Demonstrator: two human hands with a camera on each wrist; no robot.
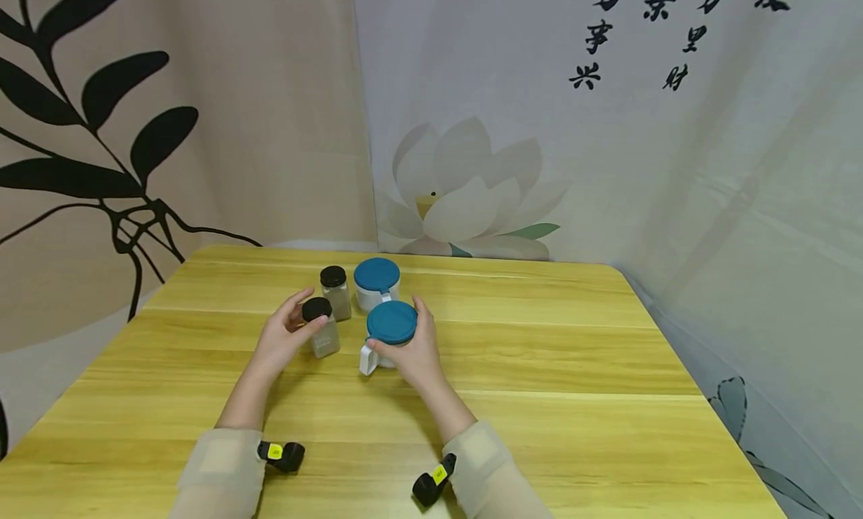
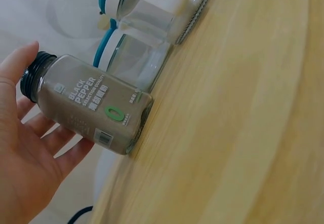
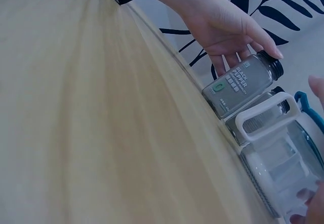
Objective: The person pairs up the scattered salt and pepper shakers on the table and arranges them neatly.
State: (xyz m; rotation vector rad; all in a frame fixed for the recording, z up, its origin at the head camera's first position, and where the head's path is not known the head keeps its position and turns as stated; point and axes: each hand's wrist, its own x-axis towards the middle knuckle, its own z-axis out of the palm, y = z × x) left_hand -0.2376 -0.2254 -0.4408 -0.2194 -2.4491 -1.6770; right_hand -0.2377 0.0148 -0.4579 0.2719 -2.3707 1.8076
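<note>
My left hand [image 1: 279,341] grips a small clear bottle of ground black pepper [image 2: 91,105] with a black screw cap, its thumb at the cap and its fingers behind the glass. The bottle stands upright on the wooden table, its label toward me. To the right, my right hand [image 1: 419,354] holds a clear glass jar [image 3: 283,158] by its sides near the blue lid [image 1: 392,322]. The jar's white handle [image 1: 368,359] points toward me and a little left. In the right wrist view only parts of my right fingers show at the edge.
Behind the held bottle stands a second black-capped bottle [image 1: 338,300]. A second blue-lidded jar [image 1: 377,276] stands to its right, behind the held one. All stand close together on the wooden table [image 1: 573,399]. Printed curtains [image 1: 283,114] hang past the table's far edge.
</note>
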